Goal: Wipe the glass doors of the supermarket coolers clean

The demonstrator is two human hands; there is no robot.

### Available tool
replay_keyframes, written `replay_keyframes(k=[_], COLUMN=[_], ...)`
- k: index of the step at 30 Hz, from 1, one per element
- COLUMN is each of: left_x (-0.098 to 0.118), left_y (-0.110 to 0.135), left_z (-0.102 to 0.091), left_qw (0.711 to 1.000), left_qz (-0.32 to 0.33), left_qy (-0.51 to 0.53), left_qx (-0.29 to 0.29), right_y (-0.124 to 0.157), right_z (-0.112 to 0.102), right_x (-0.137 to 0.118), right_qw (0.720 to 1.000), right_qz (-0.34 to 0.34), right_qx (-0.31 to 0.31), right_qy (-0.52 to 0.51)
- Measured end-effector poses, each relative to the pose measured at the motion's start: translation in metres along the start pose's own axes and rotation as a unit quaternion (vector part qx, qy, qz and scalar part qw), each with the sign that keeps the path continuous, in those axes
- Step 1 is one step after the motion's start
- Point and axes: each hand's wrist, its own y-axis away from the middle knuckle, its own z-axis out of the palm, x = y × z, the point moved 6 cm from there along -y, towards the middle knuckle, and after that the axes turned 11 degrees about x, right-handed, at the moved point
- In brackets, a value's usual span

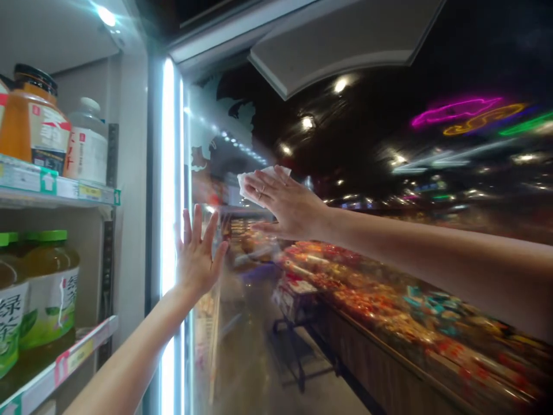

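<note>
My right hand [285, 202] reaches in from the right and lies flat over a folded white wipe [244, 183], pinning it against the glass door [224, 271]. The wipe's edges stick out past the fingertips. Whether it is paper or cloth, I cannot tell. Lower and to the left, my left hand [199, 259] is open with its fingers spread and nothing in it. It is beside the bright light strip [167, 173] at the door's edge and seems to rest on the glass.
Lit shelves at left hold bottles with orange [43, 121] and clear contents, and green-capped tea bottles [49, 288] below. Beyond the glass are a shopping cart [298, 311] and a long produce-like display [367, 294], both blurred. A white panel [345, 43] hangs overhead.
</note>
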Motion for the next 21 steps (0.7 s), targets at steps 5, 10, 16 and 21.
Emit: replay_keyframes(k=[5, 10, 16, 21], left_x=[-0.003, 0.007, 0.027, 0.065], left_y=[0.001, 0.002, 0.014, 0.034], left_z=[0.004, 0.006, 0.012, 0.016], left_qw=[0.999, 0.998, 0.997, 0.995], left_qz=[0.001, 0.015, 0.007, -0.005], left_qy=[0.042, 0.054, 0.072, 0.091], left_qx=[-0.006, 0.012, -0.017, -0.039], right_y=[0.007, 0.011, 0.055, 0.098], right_z=[0.01, 0.004, -0.007, -0.035], right_x=[-0.036, -0.023, -0.042, -0.025], right_qw=[0.993, 0.998, 0.992, 0.997], right_qz=[-0.107, -0.044, -0.103, 0.019], right_qx=[-0.041, -0.028, -0.071, -0.038], right_qy=[-0.024, 0.023, -0.011, 0.06])
